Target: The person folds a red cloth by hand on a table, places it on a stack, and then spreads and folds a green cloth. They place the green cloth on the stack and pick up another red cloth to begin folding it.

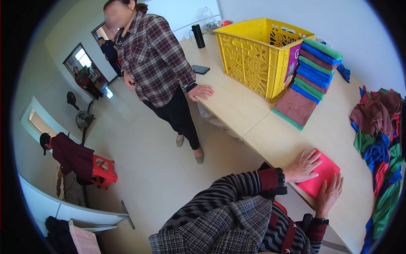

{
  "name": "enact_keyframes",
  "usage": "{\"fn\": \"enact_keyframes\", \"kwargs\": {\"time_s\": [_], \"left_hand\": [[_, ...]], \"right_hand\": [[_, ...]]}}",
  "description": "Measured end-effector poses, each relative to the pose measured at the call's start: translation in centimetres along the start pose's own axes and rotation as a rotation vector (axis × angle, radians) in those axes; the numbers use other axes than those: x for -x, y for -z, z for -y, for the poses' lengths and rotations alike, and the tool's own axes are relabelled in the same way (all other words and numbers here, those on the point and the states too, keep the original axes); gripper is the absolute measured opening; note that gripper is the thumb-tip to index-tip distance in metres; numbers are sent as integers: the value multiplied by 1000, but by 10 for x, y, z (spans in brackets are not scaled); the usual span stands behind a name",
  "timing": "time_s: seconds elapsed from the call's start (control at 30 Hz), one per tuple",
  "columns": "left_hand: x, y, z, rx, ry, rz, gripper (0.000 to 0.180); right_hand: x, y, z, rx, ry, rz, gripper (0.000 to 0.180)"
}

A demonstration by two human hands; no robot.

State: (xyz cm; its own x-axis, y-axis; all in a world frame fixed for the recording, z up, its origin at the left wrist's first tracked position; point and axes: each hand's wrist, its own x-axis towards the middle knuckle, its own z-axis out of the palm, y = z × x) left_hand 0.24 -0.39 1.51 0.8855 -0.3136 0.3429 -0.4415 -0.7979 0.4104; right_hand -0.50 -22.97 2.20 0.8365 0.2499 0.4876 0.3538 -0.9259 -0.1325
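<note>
"Where is the red cloth?"

"The red cloth [320, 170] lies flat on the table [344, 142], close to the near edge, right under the person's two hands. It looks folded into a neat pad."

"And the fingers?"

"The left hand [303, 166] lies palm down over the cloth's left side, fingers straight and a little spread, their tips reaching across its upper part. The right hand [330, 195] is at the lower right edge, fingers stretched out and pointing up along it. Both are open rather than curled; whether a thumb or fingertip pinches any fabric underneath, one cannot tell."

"What is around them?"

"Beyond the left hand stands a tall leaning stack of folded cloths [312, 84], brown, green and blue, against the yellow crate [247, 59]. To the right, well apart from the red cloth, a loose heap of cloths [374, 135] runs along the far side."

"What gets in the way?"

"The hands themselves cover parts of the red cloth's edges. Farther up, the stack and the crate take up much of the table, and a co-worker's hand [200, 91] rests on its edge, near a phone [200, 69]."
</note>
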Motion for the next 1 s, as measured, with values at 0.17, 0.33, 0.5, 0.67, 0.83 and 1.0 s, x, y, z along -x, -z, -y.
{"fn": "enact_keyframes", "kwargs": {"time_s": [0.17,0.33,0.5,0.67,0.83,1.0], "left_hand": [[3,6,2,49,31,54,67],[14,2,-3,6,22,-1,69],[34,-1,-15,-55,27,-101,70],[49,5,-24,-68,-9,-62,73],[34,53,-35,97,91,163,73],[12,5,-11,-30,-71,-186,73]], "right_hand": [[18,16,21,-292,16,101,37],[11,16,22,-300,98,8,35],[-11,17,-4,-434,179,92,37],[-27,21,-11,-517,149,201,36],[-35,19,27,-412,154,160,39],[-25,-15,52,-239,188,113,48]]}}
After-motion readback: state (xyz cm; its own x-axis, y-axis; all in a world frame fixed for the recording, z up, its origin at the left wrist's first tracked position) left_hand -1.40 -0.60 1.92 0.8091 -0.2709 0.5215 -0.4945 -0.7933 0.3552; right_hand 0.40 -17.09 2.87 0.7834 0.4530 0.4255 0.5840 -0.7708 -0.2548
